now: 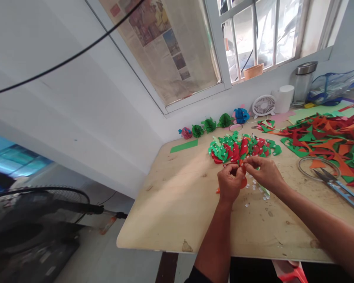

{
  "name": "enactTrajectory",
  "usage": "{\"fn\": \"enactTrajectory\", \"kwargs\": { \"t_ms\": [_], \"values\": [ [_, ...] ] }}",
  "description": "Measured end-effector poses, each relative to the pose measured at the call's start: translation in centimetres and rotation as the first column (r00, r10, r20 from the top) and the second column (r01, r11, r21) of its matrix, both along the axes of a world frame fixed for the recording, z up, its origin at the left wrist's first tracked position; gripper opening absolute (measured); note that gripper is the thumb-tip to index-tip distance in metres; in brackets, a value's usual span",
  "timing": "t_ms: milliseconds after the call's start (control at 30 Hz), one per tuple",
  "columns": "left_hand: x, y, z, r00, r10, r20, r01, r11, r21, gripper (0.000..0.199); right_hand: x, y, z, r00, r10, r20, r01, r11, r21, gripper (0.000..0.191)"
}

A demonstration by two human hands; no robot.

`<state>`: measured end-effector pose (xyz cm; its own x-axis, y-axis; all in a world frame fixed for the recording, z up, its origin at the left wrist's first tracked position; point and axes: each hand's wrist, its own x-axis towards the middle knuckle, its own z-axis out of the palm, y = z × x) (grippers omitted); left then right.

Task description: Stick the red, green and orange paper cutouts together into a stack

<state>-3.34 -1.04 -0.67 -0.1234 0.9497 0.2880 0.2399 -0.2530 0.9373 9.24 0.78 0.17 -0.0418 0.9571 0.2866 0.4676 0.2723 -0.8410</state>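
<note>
Fingers closed, my left hand (230, 181) grips an orange-red paper cutout (243, 183) above the table. My right hand (261, 169) pinches the top of the same cutout, its fingertips touching it beside my left thumb. Just beyond both hands lies a pile of green and red paper cutouts (234, 148), many with small white squares on them. Small white paper bits (254, 184) are scattered on the table beneath my right hand. Part of the held cutout is hidden behind my left fingers.
Scissors (339, 188) and a metal ring (305, 167) lie at right, by a heap of paper scraps (339, 137). Folded paper ornaments (209, 124), a small white fan (263, 105) and a glass bottle (303, 84) line the wall. A green strip (184, 146) lies at left on the wooden table (177, 204).
</note>
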Motion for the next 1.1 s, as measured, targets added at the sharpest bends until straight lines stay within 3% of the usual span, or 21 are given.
{"fn": "enactTrajectory", "kwargs": {
  "t_ms": [167,467,600,867,1100],
  "values": [
    [-0.2,0.0,0.0,0.999,-0.012,0.030,0.012,1.000,-0.025,0.018,-0.1,0.0,0.4,0.994,0.101,-0.040,-0.100,0.995,0.023,0.020],
    [-0.1,0.0,0.0,0.999,-0.009,0.042,0.010,1.000,-0.016,0.017,0.0,0.1,0.0,0.999,0.039,-0.016,-0.039,0.999,-0.010,0.019],
    [-0.1,0.3,-0.3,0.989,-0.025,0.143,0.035,0.997,-0.068,0.017,0.0,0.1,0.0,0.998,0.047,-0.037,-0.047,0.999,-0.007,0.021],
    [-0.1,0.5,-0.1,0.939,-0.026,0.342,0.084,0.984,-0.155,0.022,-0.3,-0.2,1.1,0.960,0.175,-0.217,-0.191,0.980,-0.056,0.028],
    [-0.1,0.4,0.1,0.921,-0.037,0.388,0.114,0.977,-0.178,0.023,-0.4,-0.1,0.6,0.936,0.142,-0.322,-0.184,0.977,-0.105,0.026]
  ]
}}
